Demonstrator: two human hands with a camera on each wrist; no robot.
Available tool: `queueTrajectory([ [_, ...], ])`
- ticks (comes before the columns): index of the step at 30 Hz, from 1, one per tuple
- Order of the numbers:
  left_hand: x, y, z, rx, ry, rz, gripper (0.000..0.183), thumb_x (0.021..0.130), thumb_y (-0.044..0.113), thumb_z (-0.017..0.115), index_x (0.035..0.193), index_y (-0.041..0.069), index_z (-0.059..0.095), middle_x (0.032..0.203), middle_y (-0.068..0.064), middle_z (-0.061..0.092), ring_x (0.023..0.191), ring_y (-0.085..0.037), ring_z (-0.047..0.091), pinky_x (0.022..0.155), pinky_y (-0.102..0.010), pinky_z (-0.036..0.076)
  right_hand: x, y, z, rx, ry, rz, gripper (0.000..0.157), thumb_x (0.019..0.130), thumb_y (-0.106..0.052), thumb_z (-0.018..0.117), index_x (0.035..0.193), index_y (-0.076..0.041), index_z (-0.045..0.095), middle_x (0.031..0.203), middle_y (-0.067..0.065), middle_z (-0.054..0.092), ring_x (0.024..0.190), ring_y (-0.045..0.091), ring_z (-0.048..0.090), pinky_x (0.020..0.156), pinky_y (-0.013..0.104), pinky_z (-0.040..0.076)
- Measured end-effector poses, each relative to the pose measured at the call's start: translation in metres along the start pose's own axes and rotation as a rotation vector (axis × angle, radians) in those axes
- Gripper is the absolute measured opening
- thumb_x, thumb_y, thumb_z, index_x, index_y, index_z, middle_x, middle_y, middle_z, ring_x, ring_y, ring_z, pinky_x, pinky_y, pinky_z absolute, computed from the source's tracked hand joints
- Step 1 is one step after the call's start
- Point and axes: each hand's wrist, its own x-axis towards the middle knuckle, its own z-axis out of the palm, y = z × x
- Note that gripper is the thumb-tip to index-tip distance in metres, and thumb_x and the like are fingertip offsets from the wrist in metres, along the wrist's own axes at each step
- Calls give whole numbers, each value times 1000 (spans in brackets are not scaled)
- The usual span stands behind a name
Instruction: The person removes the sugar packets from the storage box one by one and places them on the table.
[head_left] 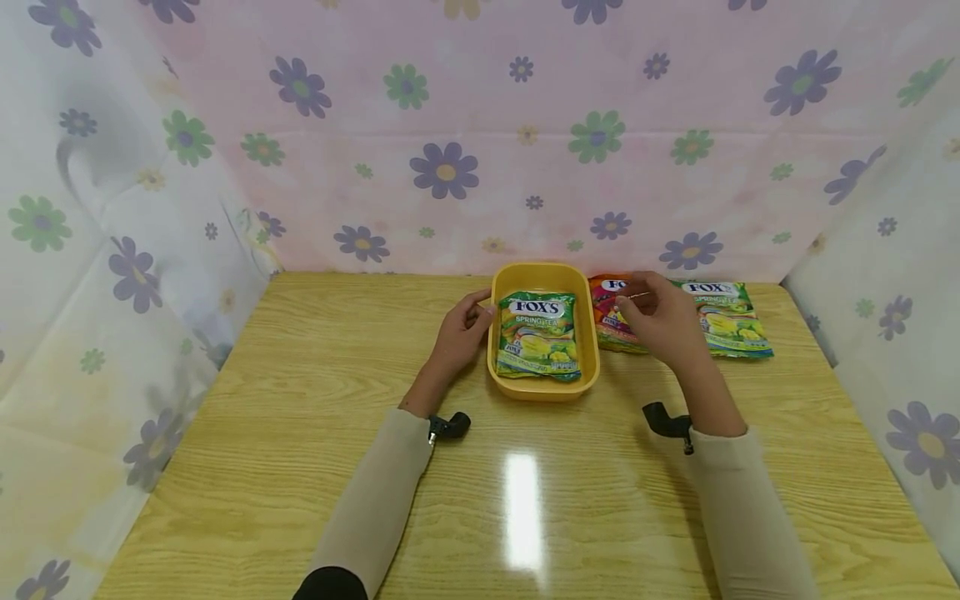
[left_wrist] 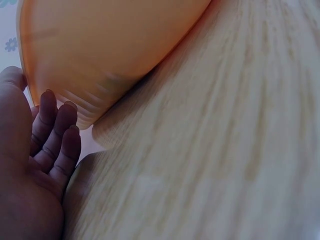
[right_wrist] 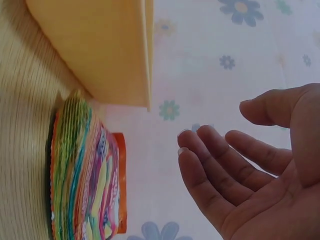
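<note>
Red candy bag (head_left: pixel 609 327) lay on table (head_left: pixel 585 483) at 9 o'clock from right hand (head_left: pixel 663 321), just beside yellow tub (head_left: pixel 543 390) at tub's 3 o'clock. Right hand was nearer, fingers spread, slightly bent, nothing pinched. Long axis we couldn't judge; hand covered part. Left hand (head_left: pixel 461 333) lay at tub's 9 o'clock wall, fingers loosely bent. Green bag (head_left: pixel 538 337) sat inside tub, second green bag (head_left: pixel 735 321) at right hand's 3 o'clock. We counted one tub, three bags.

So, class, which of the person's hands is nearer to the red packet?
Right. The right hand is just above the red packet, not gripping it; the left hand is across the yellow tub from it.
</note>
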Motion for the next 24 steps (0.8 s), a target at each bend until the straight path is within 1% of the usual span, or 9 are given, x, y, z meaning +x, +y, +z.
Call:
queueTrajectory([
  [4, 0, 1, 1, 17, 6, 5, 46, 104, 33, 55, 145, 11, 52, 91, -8, 66, 75, -18, 59, 70, -29, 47, -1, -8, 8, 6, -15, -39, 35, 99, -20, 62, 132, -6, 60, 112, 12, 69, 99, 28, 68, 85, 47, 55],
  [9, 0, 2, 1, 12, 0, 13, 45, 105, 25, 54, 146, 5, 50, 92, -15, 66, 73, -17, 57, 68, -30, 46, -4, -20, 21, 27, -49, -18, 32, 99, -20, 64, 126, -4, 61, 110, 12, 68, 99, 27, 67, 86, 46, 55],
  [12, 0, 3, 0, 5, -6, 17, 45, 105, 22, 53, 146, 2, 49, 93, -19, 66, 73, -18, 58, 67, -30, 46, -5, -27, 29, 22, -81, 2, 32, 98, -20, 64, 126, -3, 61, 111, 11, 67, 100, 27, 66, 87, 46, 55],
  [14, 0, 4, 0, 11, -6, 17, 46, 105, 24, 54, 146, 4, 49, 93, -17, 67, 73, -17, 58, 67, -29, 46, -6, -30, 35, 29, -102, 16, 33, 98, -20, 64, 127, -3, 60, 114, 12, 66, 102, 28, 66, 89, 46, 54],
  [19, -1, 3, 0, 8, -2, 11, 46, 104, 32, 55, 146, 11, 52, 93, -9, 67, 74, -16, 59, 68, -29, 47, -11, -37, 51, 38, -127, 35, 37, 97, -16, 65, 129, 1, 57, 123, 20, 63, 112, 34, 63, 95, 47, 51],
  [21, -1, 1, 0, 1, -1, 13, 46, 104, 33, 55, 145, 12, 52, 92, -8, 67, 75, -18, 60, 68, -29, 47, -12, -39, 57, 6, -140, 32, 42, 97, -16, 65, 132, 4, 55, 124, 23, 61, 114, 37, 62, 96, 49, 50],
  [22, 0, 1, 0, 1, -1, 13, 46, 104, 33, 55, 145, 12, 52, 92, -8, 67, 75, -19, 60, 68, -30, 48, -13, -40, 60, -13, -152, 37, 46, 96, -16, 65, 134, 6, 53, 119, 24, 62, 109, 38, 63, 95, 49, 51],
  [24, 0, 0, 0, -1, -1, 12, 47, 104, 34, 55, 145, 12, 53, 92, -8, 67, 76, -20, 61, 69, -31, 48, -14, -42, 65, -60, -185, 40, 53, 97, -17, 63, 140, 8, 47, 105, 25, 62, 94, 40, 63, 87, 49, 52],
])
